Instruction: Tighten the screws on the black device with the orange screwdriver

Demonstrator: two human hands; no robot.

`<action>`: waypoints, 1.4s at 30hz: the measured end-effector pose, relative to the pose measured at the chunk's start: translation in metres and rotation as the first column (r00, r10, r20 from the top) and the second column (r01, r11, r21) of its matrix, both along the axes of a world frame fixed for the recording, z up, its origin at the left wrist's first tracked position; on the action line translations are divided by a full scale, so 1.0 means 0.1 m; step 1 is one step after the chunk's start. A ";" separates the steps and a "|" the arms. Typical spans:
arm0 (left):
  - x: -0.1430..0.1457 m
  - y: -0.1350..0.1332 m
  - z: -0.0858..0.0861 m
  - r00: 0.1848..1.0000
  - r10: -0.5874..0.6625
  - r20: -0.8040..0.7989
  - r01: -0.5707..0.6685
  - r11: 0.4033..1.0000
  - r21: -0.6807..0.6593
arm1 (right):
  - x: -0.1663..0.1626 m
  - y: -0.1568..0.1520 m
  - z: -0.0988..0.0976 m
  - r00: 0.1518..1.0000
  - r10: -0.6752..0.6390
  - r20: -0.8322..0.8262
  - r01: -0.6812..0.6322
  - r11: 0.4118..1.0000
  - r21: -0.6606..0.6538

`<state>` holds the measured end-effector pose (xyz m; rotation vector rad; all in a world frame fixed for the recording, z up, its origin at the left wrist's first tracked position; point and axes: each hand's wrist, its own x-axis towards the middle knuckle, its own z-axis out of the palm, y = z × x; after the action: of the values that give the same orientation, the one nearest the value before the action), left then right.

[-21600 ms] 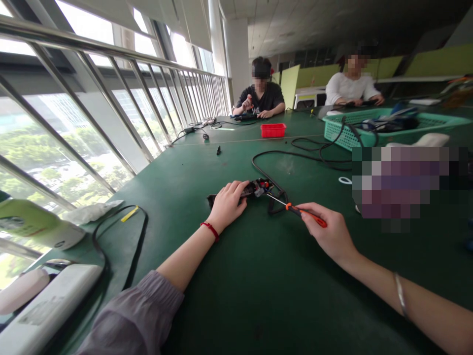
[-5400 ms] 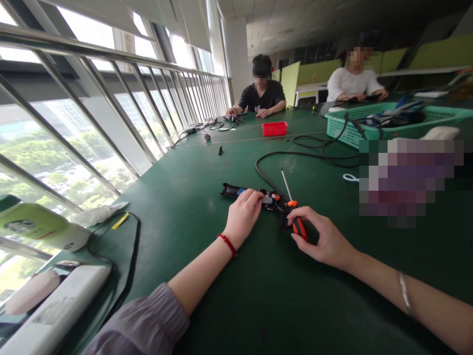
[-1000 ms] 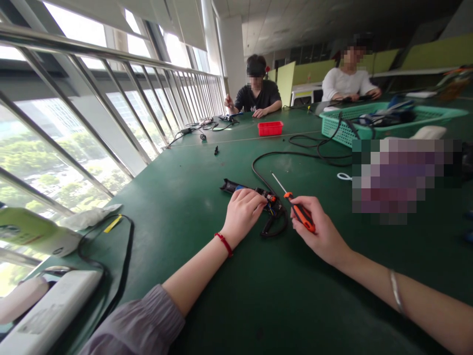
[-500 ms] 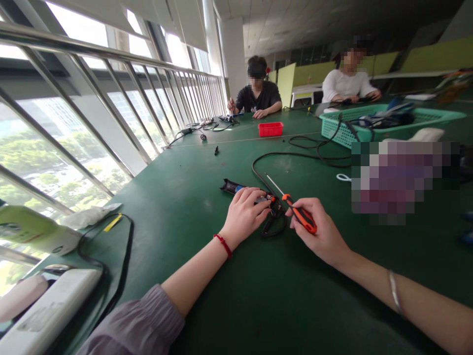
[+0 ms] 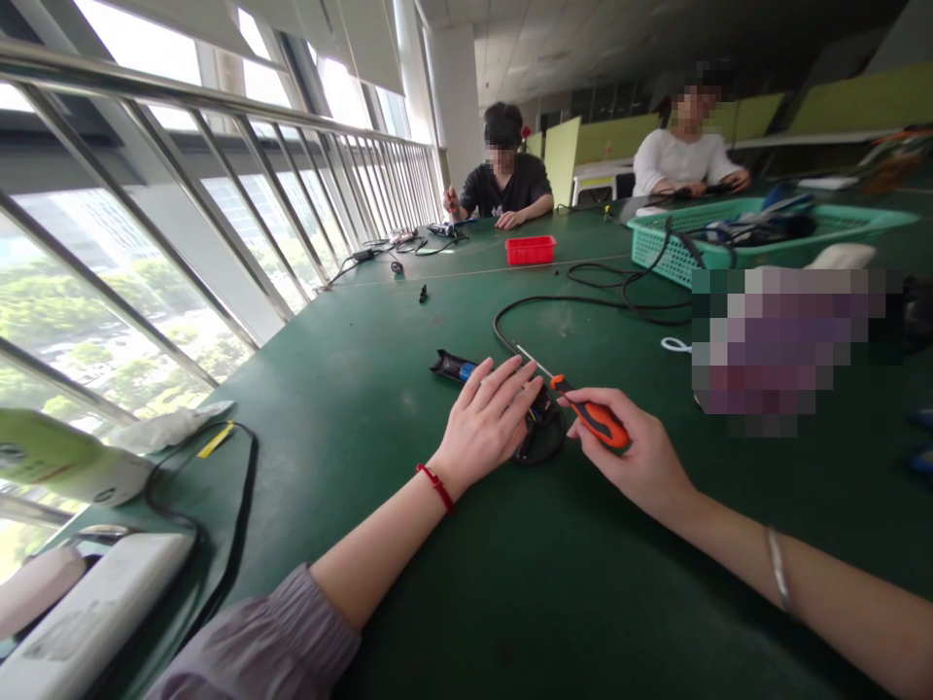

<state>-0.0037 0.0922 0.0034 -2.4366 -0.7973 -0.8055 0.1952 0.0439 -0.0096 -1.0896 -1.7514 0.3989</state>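
Note:
My left hand (image 5: 487, 420), with a red bracelet at the wrist, lies over a long black and blue tool housing (image 5: 446, 366) on the table. Its fingers are stretched out and hide the middle of the housing; whether they touch it I cannot tell. Coloured wires (image 5: 537, 415) show at the housing's right end, beside a loop of black cable (image 5: 548, 455). In my right hand (image 5: 641, 449) is a screwdriver (image 5: 599, 424) with an orange and black handle. Its thin shaft points up and left, past the left fingertips.
A black cable (image 5: 535, 299) runs back towards a green basket (image 5: 660, 258) of tools. Beyond stand a red tray (image 5: 531, 251) and two people (image 5: 504, 180) at work. A power strip (image 5: 102, 612) and a green bottle (image 5: 69, 457) sit at left by the railing (image 5: 240, 119).
My left fingers have straightened from a curl over the housing and now cover more of it. The screwdriver has shifted slightly left, nearer those fingers, and lies a little flatter.

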 end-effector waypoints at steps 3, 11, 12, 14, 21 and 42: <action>-0.04 0.09 -0.04 0.983 0.128 0.131 -0.116 0.989 -0.097 | 0.00 -0.01 0.01 1.000 0.012 0.002 -0.012 1.000 0.028; -0.14 0.26 -0.15 0.962 0.271 0.025 -0.241 0.892 -0.383 | 0.00 -0.05 0.00 0.995 0.083 -0.063 -0.079 0.995 0.061; -0.13 0.25 -0.15 0.958 0.285 0.021 -0.257 0.892 -0.373 | 0.00 -0.05 0.00 0.993 0.095 -0.077 -0.090 0.994 0.066; -0.12 0.24 -0.15 0.947 0.320 0.021 -0.293 0.890 -0.349 | 0.00 -0.05 -0.01 0.991 0.108 -0.082 -0.102 0.992 0.068; -0.13 0.23 -0.17 0.913 0.403 0.066 -0.358 0.867 -0.347 | 0.01 -0.04 -0.01 0.993 0.114 -0.037 -0.112 0.993 0.041; -0.12 0.22 -0.16 0.926 0.377 0.020 -0.338 0.852 -0.400 | 0.04 -0.04 -0.01 0.990 0.115 -0.081 -0.118 0.992 -0.031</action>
<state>-0.0153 0.1138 -0.0124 -2.4678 -1.5278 -0.6718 0.1988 0.0404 -0.0102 -0.9859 -1.7487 0.5404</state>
